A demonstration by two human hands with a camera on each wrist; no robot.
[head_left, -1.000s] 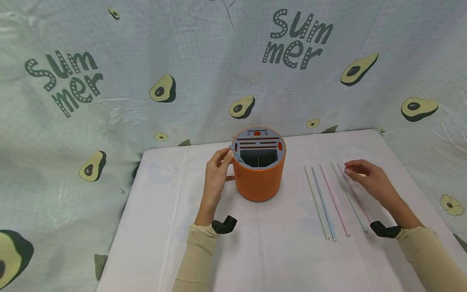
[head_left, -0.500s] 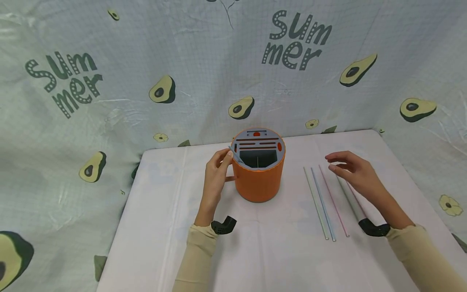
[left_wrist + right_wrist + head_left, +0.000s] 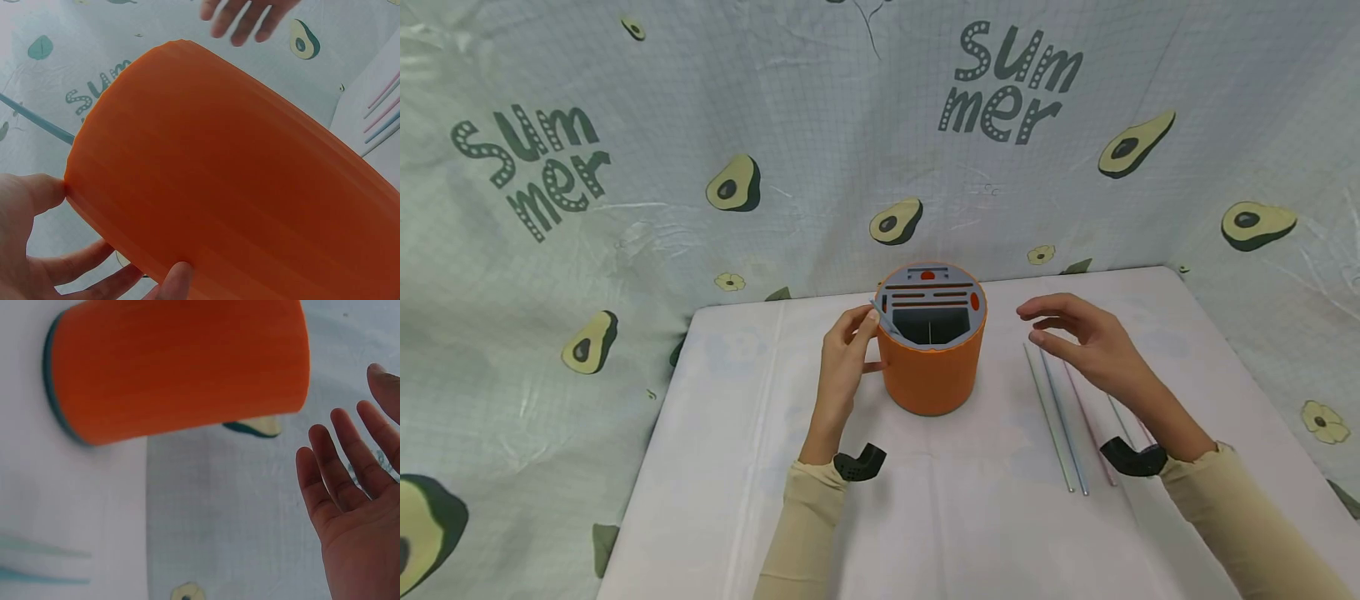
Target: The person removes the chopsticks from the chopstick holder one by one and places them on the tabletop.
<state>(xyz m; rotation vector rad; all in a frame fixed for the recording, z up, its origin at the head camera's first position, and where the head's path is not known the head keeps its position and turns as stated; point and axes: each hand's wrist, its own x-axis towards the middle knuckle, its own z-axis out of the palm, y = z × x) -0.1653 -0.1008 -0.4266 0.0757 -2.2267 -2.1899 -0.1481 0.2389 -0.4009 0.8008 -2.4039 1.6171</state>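
Note:
An orange round container (image 3: 931,379) stands upright, its grey slotted top (image 3: 928,287) having a large dark opening at the front. My left hand (image 3: 844,354) holds its left side, thumb at the rim and fingers against the wall. A thin blue-grey strip (image 3: 37,119) sticks out past the rim, just by that thumb. To the container's right my right hand (image 3: 1086,342) hovers with nothing in it, fingers spread in the right wrist view. Below it lie several thin rods: a green rod (image 3: 1048,417), a blue rod (image 3: 1063,421), a pink rod (image 3: 1088,429) and others partly covered by the arm.
A white cloth (image 3: 730,500) covers the table. Behind it hangs a pale curtain (image 3: 820,125) printed with avocados and "summer" lettering. Each wrist carries a black camera mount, one on the left (image 3: 860,462) and one on the right (image 3: 1133,458).
My right hand has moved left across the rods toward the container, covering the right-hand rods with its arm. The left hand and container have stayed in place.

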